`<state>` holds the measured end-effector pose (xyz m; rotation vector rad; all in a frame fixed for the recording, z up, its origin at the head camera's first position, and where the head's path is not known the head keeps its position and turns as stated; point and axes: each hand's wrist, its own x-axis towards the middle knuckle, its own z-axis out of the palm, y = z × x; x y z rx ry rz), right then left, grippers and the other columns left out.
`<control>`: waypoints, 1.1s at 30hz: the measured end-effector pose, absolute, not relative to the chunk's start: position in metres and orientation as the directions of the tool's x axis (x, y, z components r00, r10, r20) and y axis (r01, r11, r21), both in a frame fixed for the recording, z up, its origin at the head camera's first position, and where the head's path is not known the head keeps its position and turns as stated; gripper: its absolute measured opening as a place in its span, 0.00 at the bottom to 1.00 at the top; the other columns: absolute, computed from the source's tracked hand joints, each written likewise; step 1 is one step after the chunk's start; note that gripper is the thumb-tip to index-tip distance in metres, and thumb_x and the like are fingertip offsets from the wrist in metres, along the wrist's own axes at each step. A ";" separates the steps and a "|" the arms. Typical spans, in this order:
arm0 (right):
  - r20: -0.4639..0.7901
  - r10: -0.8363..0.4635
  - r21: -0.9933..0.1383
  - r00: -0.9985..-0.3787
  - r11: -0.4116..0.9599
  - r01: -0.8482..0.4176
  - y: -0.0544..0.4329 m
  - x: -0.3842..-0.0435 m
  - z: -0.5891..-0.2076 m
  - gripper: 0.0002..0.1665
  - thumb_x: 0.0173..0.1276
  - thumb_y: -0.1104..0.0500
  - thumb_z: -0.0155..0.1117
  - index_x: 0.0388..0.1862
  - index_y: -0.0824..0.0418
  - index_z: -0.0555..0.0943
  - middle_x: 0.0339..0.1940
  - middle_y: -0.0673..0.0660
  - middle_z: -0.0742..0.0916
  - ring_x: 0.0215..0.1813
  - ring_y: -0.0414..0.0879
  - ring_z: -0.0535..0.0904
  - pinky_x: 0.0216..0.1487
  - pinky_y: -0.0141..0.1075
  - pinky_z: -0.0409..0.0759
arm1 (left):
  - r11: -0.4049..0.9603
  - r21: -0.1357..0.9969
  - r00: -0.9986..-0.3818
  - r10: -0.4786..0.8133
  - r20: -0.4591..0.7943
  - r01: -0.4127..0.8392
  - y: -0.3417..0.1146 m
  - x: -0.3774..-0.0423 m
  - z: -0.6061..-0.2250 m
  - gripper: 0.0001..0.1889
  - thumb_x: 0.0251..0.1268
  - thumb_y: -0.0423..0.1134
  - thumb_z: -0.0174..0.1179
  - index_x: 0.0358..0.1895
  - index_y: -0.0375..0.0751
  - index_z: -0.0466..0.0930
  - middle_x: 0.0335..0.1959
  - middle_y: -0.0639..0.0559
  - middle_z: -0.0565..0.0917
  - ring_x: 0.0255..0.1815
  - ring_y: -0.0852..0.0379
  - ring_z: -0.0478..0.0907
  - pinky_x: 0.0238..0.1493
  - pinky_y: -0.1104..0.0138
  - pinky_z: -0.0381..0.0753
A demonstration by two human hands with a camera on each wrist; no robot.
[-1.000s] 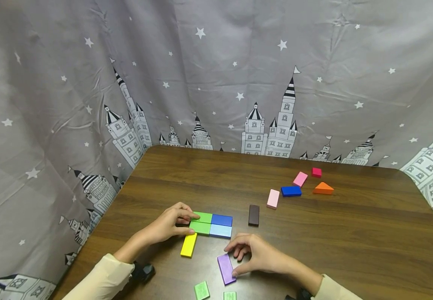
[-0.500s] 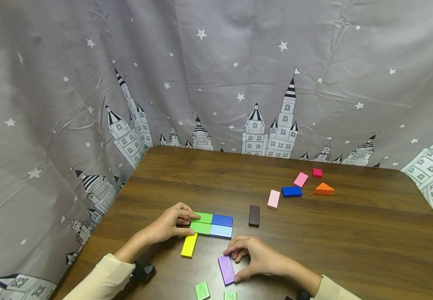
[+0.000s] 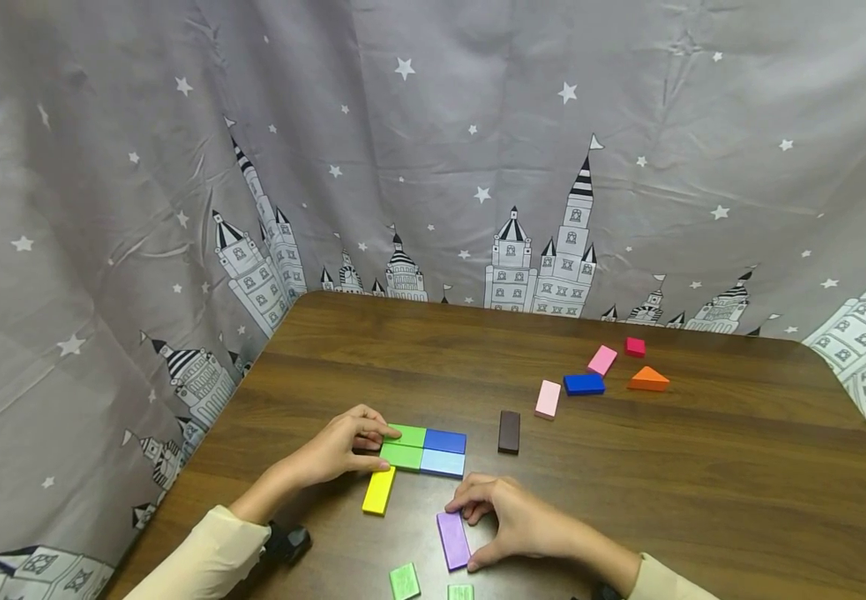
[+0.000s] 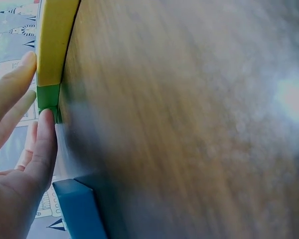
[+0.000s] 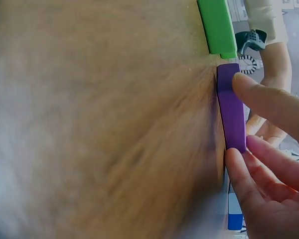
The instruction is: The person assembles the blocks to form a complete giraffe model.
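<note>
Two light green blocks [image 3: 402,456] lie side by side on the table, with a dark blue block [image 3: 445,441] and a light blue block [image 3: 443,463] against their right ends. My left hand [image 3: 348,443] spans the green pair at its left end, thumb at the near edge and a fingertip on the far one. A yellow block [image 3: 377,492] stretches toward me from the pair's near left corner. My right hand [image 3: 511,518] holds a purple block [image 3: 453,542] lengthwise, thumb at its near end and fingers at its far end; the right wrist view shows this purple block [image 5: 231,109] close up.
Two smaller pale green blocks [image 3: 404,581] lie at the near edge of view. Farther right are a dark brown block [image 3: 509,432], a light pink block [image 3: 548,399], a blue block [image 3: 584,384], a pink block [image 3: 602,360], a red block [image 3: 635,347] and an orange triangle [image 3: 648,379].
My right thumb has slid toward the near end of the purple block, and the fingers have settled at its far end. My left hand stays on the green pair.
</note>
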<state>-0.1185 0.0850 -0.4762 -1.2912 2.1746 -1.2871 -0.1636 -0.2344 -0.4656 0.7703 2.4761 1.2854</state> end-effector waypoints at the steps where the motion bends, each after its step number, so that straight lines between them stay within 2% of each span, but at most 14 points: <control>1: 0.179 -0.816 -0.811 -0.549 0.193 -0.552 0.085 -0.118 -0.476 0.31 0.45 0.63 0.86 0.50 0.66 0.84 0.46 0.53 0.82 0.42 0.34 0.81 0.45 0.29 0.82 | 0.473 0.813 -0.830 0.557 0.024 0.340 -0.234 -0.164 -0.466 0.21 0.59 0.33 0.72 0.55 0.31 0.83 0.50 0.42 0.73 0.49 0.48 0.79 0.52 0.65 0.82; 10: 0.206 -0.797 -0.780 -0.568 0.217 -0.587 0.083 -0.117 -0.476 0.30 0.45 0.62 0.85 0.48 0.66 0.84 0.44 0.51 0.84 0.40 0.33 0.81 0.44 0.27 0.82 | 0.476 0.811 -0.831 0.556 0.023 0.341 -0.235 -0.163 -0.465 0.21 0.59 0.33 0.73 0.55 0.31 0.83 0.50 0.41 0.73 0.49 0.48 0.79 0.52 0.65 0.82; 19: 0.192 -0.727 -0.845 -0.660 0.220 -0.488 0.080 -0.120 -0.479 0.31 0.43 0.67 0.84 0.49 0.69 0.83 0.43 0.53 0.83 0.40 0.38 0.82 0.44 0.31 0.84 | 0.472 0.813 -0.831 0.555 0.027 0.341 -0.234 -0.164 -0.465 0.21 0.58 0.33 0.73 0.55 0.30 0.83 0.50 0.42 0.73 0.49 0.48 0.79 0.52 0.65 0.82; 33: 0.202 -0.647 -0.781 -0.735 0.347 -0.519 0.074 -0.119 -0.477 0.33 0.41 0.62 0.87 0.48 0.67 0.85 0.40 0.49 0.81 0.38 0.36 0.81 0.43 0.28 0.81 | 0.480 0.811 -0.830 0.557 0.013 0.334 -0.234 -0.164 -0.463 0.21 0.58 0.32 0.73 0.55 0.30 0.83 0.50 0.41 0.73 0.49 0.48 0.80 0.53 0.65 0.82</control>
